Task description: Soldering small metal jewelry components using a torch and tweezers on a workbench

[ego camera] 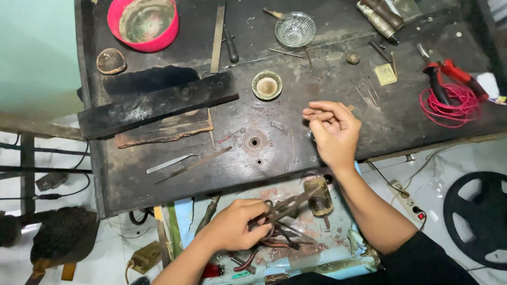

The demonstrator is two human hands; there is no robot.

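The left hand [232,227], at about seven o'clock in the view, has its grip closed around the handles of a pair of dark, worn metal pliers [282,210]. The pliers point toward two o'clock, over a shallow light-blue drawer [338,258] below the front edge of the desk, littered with tools and scraps. Just beside the pliers' tip, at their three o'clock, stands a small grimy cylindrical tool [318,196].

The right hand [332,132], near the centre of the view, hovers over the dark, scorched wooden desk [380,126]. Its fingers are curled in with the thumb and fingertips pinched together; whether something tiny sits in that grip cannot be told.

At the right hand's ten o'clock sits a small round brass-coloured dish [266,85]. Near the hand's nine o'clock there is a small round hole [254,142] in the desk. Farther toward nine o'clock lie slim steel tweezers [170,163]. At two o'clock, well apart, red-handled pliers [449,74] rest on a coil of red wire [449,105].
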